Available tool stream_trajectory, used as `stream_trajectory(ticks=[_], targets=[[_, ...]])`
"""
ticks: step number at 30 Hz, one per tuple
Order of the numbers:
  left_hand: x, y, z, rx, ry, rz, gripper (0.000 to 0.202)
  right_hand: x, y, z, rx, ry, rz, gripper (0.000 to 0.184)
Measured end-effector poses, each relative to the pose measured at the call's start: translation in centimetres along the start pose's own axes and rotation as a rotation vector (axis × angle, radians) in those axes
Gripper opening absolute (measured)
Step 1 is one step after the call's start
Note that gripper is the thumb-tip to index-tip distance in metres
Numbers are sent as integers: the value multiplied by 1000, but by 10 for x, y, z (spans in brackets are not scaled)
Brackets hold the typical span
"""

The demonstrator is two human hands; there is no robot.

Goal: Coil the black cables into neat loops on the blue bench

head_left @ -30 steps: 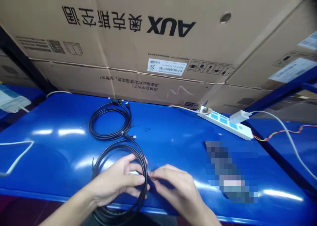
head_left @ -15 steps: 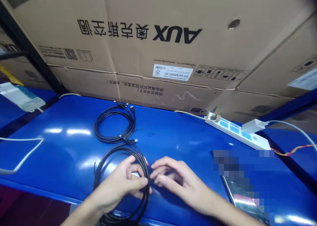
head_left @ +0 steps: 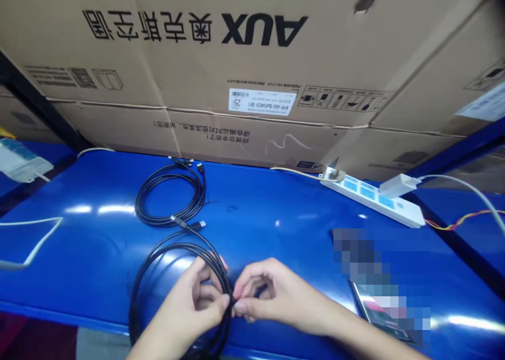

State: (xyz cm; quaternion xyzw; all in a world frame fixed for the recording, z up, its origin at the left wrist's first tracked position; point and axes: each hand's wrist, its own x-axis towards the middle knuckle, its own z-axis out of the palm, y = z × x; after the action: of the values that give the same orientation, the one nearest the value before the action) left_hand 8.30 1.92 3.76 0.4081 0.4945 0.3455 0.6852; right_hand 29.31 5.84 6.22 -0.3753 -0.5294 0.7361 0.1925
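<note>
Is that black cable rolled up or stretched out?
Rolled up: the thin black cable makes round loops, held by the left hand and right hand.

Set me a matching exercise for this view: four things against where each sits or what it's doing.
Things:
1. left hand
2. right hand
3. upper coil of black cable
4. white power strip

States:
A. lies untouched by the cardboard carton
B. carries a white plug adapter
C. grips the lower black cable loop
D. comes in from the right, fingertips at that loop

Pairs: 1-C, 2-D, 3-A, 4-B
</note>
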Motion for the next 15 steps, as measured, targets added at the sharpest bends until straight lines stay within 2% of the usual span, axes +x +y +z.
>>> stream_trajectory(ticks=[3, 4, 7, 9, 10, 12, 15], targets=[[-2, -7, 2, 16, 33, 3, 43, 1, 7, -2, -158, 36, -67, 23], [-3, -9, 2, 23, 39, 8, 43, 2, 10, -3, -246, 49, -130, 19], [-3, -11, 3, 57, 45, 15, 38, 0, 17, -7, -679, 48, -472, 13], [-2, -8, 4, 76, 41, 7, 36, -2, 19, -8, -1013, 55, -692, 21], [-2, -6, 5, 73, 40, 7, 37, -3, 19, -8, -1114, 61, -740, 27], [-2, 0, 8, 51, 44, 15, 40, -3, 19, -8, -1128, 86, -721, 30], [-3, 7, 11, 23, 66, 26, 42, -2, 15, -9, -931, 123, -562, 14]])
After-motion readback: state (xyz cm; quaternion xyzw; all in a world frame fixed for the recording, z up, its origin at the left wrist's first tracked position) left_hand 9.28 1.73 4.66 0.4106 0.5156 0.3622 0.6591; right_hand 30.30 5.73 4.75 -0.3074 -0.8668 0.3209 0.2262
